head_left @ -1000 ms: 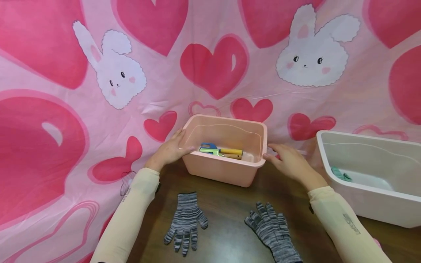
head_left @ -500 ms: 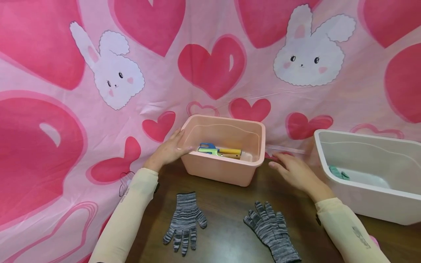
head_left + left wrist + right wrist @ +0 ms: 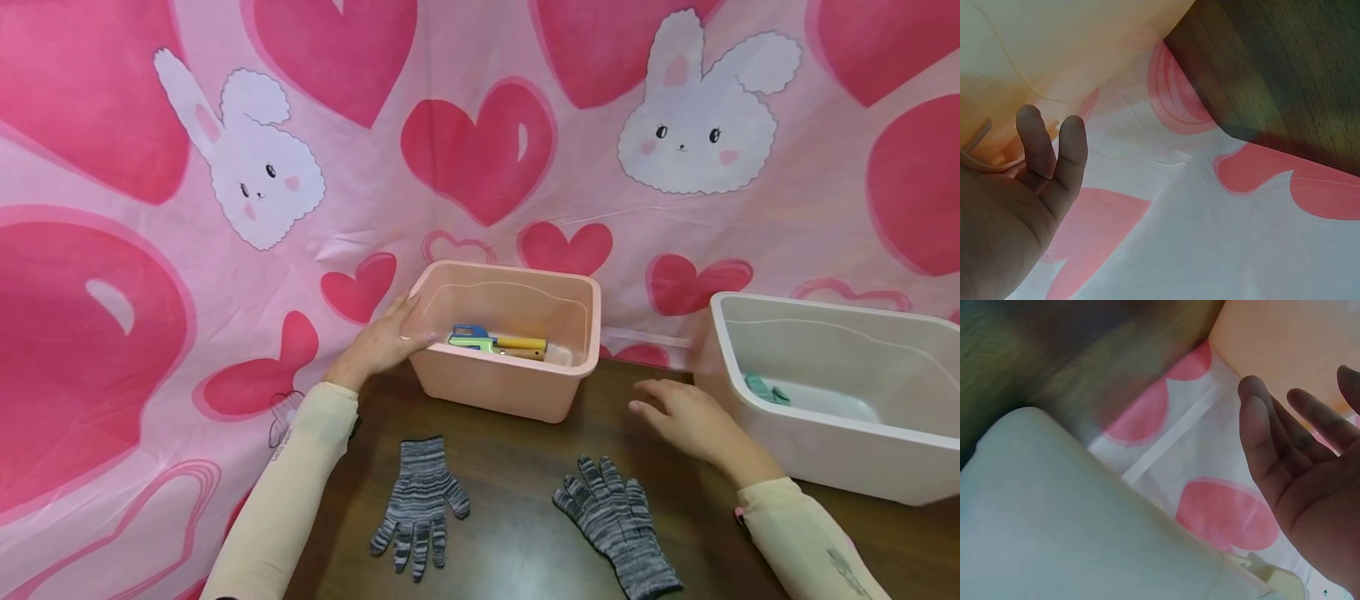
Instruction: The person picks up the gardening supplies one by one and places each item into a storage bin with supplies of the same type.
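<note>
Lower centre of the head view, two striped gloves (image 3: 422,504) (image 3: 617,523) lie flat on the table (image 3: 517,467). Just above the right-hand one my right hand (image 3: 686,421) hovers, fingers relaxed and holding nothing, well clear of the pink bin (image 3: 510,392). Farther back my left hand (image 3: 378,346) rests straight-fingered against that bin's left wall, so it is the nearer hand; the bin's long axis runs left to right.

The left hand (image 3: 378,343) is stretched forward on its arm, fingers extended and together. The right hand (image 3: 686,419) hovers flat, palm down, fingers loosely spread.
</note>
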The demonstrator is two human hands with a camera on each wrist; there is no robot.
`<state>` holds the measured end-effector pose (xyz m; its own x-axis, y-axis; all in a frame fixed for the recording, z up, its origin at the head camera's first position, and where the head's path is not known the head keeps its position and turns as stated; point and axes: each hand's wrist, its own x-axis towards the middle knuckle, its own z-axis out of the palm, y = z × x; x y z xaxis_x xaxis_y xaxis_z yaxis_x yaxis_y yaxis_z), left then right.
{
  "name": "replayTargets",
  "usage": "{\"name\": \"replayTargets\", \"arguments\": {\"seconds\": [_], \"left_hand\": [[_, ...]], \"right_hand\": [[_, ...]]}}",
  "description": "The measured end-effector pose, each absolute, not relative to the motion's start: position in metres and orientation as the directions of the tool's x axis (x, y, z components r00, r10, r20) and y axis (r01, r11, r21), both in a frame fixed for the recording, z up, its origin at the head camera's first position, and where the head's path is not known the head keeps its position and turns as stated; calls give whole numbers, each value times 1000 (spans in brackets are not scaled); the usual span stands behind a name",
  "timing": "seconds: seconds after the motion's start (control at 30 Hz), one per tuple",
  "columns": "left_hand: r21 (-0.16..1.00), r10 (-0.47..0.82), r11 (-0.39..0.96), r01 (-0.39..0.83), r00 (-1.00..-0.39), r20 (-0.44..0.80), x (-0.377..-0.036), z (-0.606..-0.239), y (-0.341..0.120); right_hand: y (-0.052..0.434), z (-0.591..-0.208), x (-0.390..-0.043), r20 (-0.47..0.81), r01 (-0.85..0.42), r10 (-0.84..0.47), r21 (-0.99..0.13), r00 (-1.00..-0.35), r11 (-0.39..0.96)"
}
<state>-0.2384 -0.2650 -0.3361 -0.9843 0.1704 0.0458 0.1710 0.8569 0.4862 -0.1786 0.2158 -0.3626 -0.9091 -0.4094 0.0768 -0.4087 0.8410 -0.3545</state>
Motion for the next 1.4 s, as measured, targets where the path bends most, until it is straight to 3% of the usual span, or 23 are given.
{"name": "replayTargets", "arguments": {"seconds": [0.33,0.6,1.4], "left_hand": [[479,168,862,168,-985,41,-239,-337,-266],[461,186,866,192,-981,59,-239,-339,-266],[437,200,874,212,-977,75,-242,-338,-265]], "right_hand": [[230,-374,-166,-31,-448,-483,-325,-875,833],[245,-379,-156,-46,-408,-455,-366,-889,836],[317,-388,-126,62,-384,-390,-374,-919,844]]}}
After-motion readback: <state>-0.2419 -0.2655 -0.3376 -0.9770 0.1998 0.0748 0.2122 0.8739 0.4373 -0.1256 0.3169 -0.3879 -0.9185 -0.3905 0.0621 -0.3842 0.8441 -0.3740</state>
